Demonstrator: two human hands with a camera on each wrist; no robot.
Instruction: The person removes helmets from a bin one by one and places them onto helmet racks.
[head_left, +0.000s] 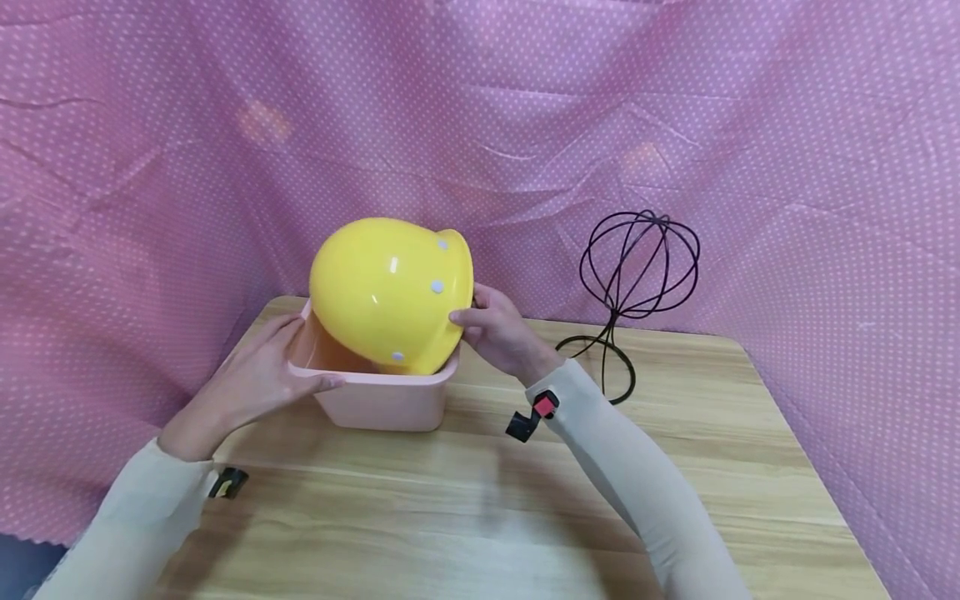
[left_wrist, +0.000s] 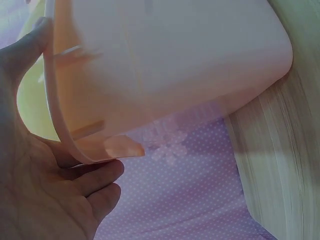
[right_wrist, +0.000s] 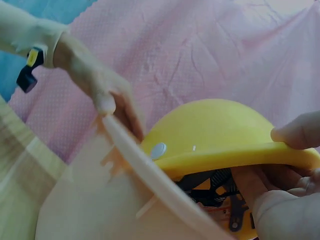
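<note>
A yellow hard hat (head_left: pixel 367 292) lies tilted on its side, partly inside a pale pink plastic bin (head_left: pixel 390 404), its brim facing right. My right hand (head_left: pixel 502 335) pinches the brim, with the thumb on the outside and the fingers inside. Black straps (right_wrist: pixel 220 182) show under the shell in the right wrist view. At the bin's left end, my left hand (head_left: pixel 251 379) grips the rim, thumb along the front edge and fingers at the far left corner. From the left wrist view, the fingers curl round that rim (left_wrist: pixel 57 117).
A black wire stand (head_left: pixel 615 313) with a globe-shaped top and a ring base stands on the wooden table (head_left: pixel 465 492), right of the bin. Pink dotted cloth (head_left: pixel 525 133) hangs behind and at both sides. Small black cameras are strapped to both sleeves.
</note>
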